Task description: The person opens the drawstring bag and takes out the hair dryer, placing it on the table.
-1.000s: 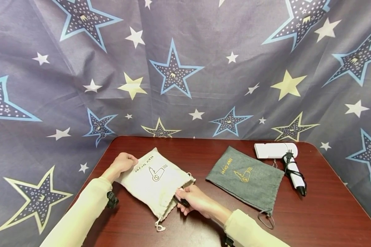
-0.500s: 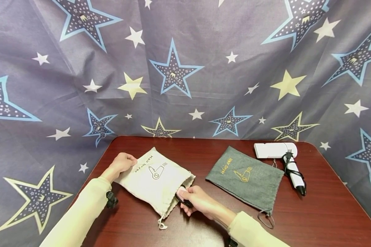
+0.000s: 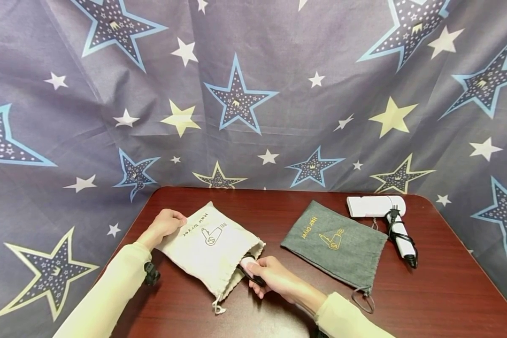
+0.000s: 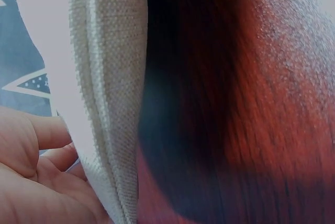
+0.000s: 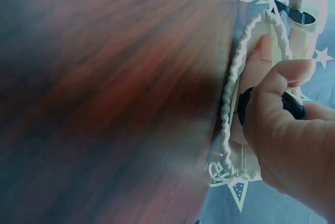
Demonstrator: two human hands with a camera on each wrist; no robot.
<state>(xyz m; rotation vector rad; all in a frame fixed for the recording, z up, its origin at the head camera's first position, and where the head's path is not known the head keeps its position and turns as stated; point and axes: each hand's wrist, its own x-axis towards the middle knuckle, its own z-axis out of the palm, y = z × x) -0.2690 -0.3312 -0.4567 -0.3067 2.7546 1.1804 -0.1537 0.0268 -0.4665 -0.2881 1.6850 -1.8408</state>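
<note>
A cream drawstring bag [image 3: 219, 258] printed "Hair Dryer" lies on the table at left, its mouth toward the right. At its far left corner my left hand [image 3: 165, 226] pinches the cloth between thumb and fingers. My right hand [image 3: 279, 281] grips the pale pink handle of a hair dryer [image 3: 248, 265] at the bag's mouth, together with its black cord [image 3: 258, 280]. The dryer's other end is hidden inside the bag. Looking into the gathered mouth, the right wrist view shows its pinkish body [image 5: 256, 72] beyond my fingers.
A grey drawstring bag [image 3: 350, 256] with the same print lies flat to the right. Beyond it rests a white hair dryer [image 3: 376, 206], black cord wound round its handle. The dark red table [image 3: 443, 281] ends at a star-patterned curtain [image 3: 253, 141].
My right hand has drawn slightly to the right, away from the bag, and more of the pink handle shows. My left hand keeps its hold on the corner.
</note>
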